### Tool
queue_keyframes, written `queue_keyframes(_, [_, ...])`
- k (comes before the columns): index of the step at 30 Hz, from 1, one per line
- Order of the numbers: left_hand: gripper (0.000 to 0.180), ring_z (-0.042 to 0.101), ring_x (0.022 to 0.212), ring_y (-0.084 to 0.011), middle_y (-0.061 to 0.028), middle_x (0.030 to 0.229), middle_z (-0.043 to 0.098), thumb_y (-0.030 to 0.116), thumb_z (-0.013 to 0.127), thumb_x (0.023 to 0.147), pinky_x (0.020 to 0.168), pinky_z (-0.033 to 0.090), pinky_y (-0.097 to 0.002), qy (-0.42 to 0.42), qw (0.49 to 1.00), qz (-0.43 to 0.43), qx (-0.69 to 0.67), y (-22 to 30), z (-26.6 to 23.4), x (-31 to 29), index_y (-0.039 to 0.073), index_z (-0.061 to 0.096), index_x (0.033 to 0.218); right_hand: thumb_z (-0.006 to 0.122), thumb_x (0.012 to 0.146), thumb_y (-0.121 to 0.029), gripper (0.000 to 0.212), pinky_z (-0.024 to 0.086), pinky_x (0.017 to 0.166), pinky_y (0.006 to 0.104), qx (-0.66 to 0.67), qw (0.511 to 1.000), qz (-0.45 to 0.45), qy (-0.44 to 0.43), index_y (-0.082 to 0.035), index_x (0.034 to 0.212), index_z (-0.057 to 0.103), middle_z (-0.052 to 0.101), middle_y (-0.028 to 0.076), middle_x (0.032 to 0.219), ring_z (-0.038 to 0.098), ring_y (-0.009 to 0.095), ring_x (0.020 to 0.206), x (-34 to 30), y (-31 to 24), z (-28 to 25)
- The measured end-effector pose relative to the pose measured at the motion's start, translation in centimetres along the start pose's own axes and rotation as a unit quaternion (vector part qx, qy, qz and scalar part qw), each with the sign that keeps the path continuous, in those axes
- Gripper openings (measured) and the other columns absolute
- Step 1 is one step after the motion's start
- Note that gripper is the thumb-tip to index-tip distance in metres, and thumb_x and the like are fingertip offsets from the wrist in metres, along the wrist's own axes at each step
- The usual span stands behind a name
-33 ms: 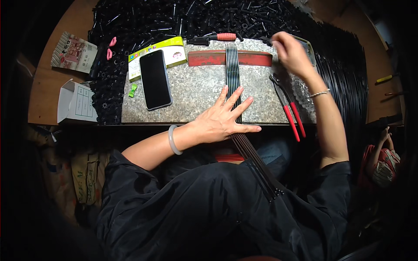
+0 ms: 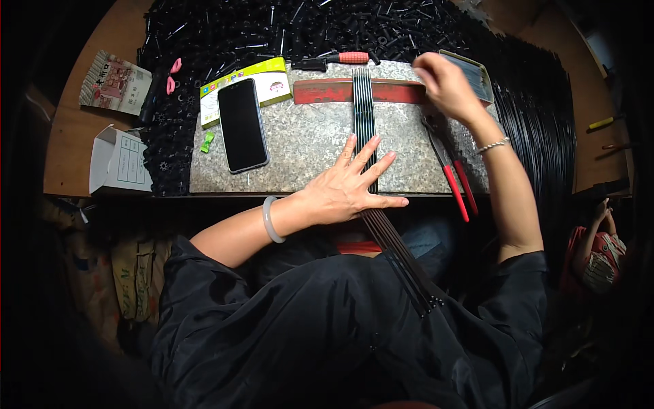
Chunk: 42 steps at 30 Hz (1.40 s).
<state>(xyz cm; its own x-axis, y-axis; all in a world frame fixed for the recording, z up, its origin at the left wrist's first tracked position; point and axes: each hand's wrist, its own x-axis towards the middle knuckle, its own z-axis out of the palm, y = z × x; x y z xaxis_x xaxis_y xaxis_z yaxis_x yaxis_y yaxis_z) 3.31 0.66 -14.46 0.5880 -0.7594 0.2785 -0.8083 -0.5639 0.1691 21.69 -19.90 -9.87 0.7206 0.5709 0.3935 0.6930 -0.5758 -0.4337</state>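
My left hand point(image 2: 354, 184) lies flat across a row of thin black rods point(image 2: 364, 123), its fingers spread. The rods run from a red metal bar point(image 2: 323, 91) down over the table edge to my lap, where their small knobbed ends rest. Just past the bar's right end is my right hand point(image 2: 446, 85), raised with curled fingers. Whatever its fingertips may hold is hidden. Below it lie red-handled pliers point(image 2: 452, 174), their jaws partly in shadow. Beside my right hand sits a shallow metal tin point(image 2: 480, 78), partly covered by the hand.
A phone point(image 2: 243, 126) leans over a green-and-white box point(image 2: 276, 78) on the stone slab point(image 2: 306, 150). A red-handled tool point(image 2: 351, 58) lies behind the bar. Black parts point(image 2: 327, 31) heap at the back; long black rods point(image 2: 538, 123) fill the right. An open white carton point(image 2: 122, 160) stands left.
My right hand has moved slightly left, toward the end of the red bar, uncovering more of the tin. My left hand and the rods stay put.
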Motion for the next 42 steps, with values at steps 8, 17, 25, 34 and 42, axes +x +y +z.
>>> queue_keyframes(8, [0.056, 0.027, 0.129, -0.0503, -0.0241, 0.140, 0.032, 0.024, 0.056, 0.081, 0.100, 0.023, -0.0668, 0.001, 1.000, 0.005, 0.002, -0.1, 0.0, 0.2, 0.045, 0.041, 0.131, 0.059, 0.085, -0.014, 0.016, 0.046, 0.068, 0.0298, 0.036, 0.996, 0.058, -0.063, 0.001, 0.090, 0.060, 0.058, 0.012, 0.082, 0.056, 0.020, 0.072, 1.0, -0.1, 3.6])
queue_keyframes(17, [0.055, 0.027, 0.129, -0.0504, -0.0243, 0.140, 0.032, 0.026, 0.055, 0.081, 0.100, 0.023, -0.0663, 0.006, 1.000, -0.001, -0.006, -0.1, 0.1, 0.1, 0.045, 0.041, 0.131, 0.060, 0.085, -0.015, 0.017, 0.045, 0.065, 0.0279, 0.061, 0.992, 0.082, -0.077, 0.001, 0.089, 0.060, 0.059, 0.009, 0.078, 0.054, 0.015, 0.070, 1.2, -0.2, 3.8])
queue_keyframes(25, [0.055, 0.027, 0.128, -0.0506, -0.0246, 0.139, 0.032, 0.025, 0.055, 0.081, 0.100, 0.024, -0.0658, 0.012, 1.000, 0.001, 0.008, -0.2, 0.1, 0.1, 0.044, 0.041, 0.131, 0.060, 0.085, -0.014, 0.016, 0.044, 0.064, 0.0272, 0.054, 0.993, 0.081, -0.067, 0.001, 0.089, 0.060, 0.059, 0.008, 0.075, 0.053, 0.013, 0.068, 1.3, -0.1, 3.9])
queue_keyframes(34, [0.059, 0.026, 0.129, -0.0508, -0.0250, 0.140, 0.030, 0.023, 0.058, 0.079, 0.100, 0.023, -0.0662, -0.001, 1.000, 0.000, -0.010, -0.3, -0.2, 0.3, 0.044, 0.041, 0.131, 0.060, 0.084, -0.014, 0.016, 0.045, 0.066, 0.0276, 0.058, 0.994, 0.073, -0.057, 0.001, 0.088, 0.060, 0.059, 0.009, 0.076, 0.054, 0.014, 0.070, 1.3, 0.0, 4.2])
queue_keyframes(42, [0.060, 0.026, 0.129, -0.0504, -0.0241, 0.141, 0.029, 0.024, 0.060, 0.078, 0.101, 0.022, -0.0662, -0.010, 1.000, -0.001, -0.010, -0.1, -0.3, 0.3, 0.043, 0.041, 0.131, 0.061, 0.084, -0.014, 0.016, 0.046, 0.065, 0.0282, 0.070, 0.995, 0.057, -0.050, 0.001, 0.087, 0.060, 0.060, 0.010, 0.078, 0.056, 0.015, 0.070, 1.6, -0.2, 4.7])
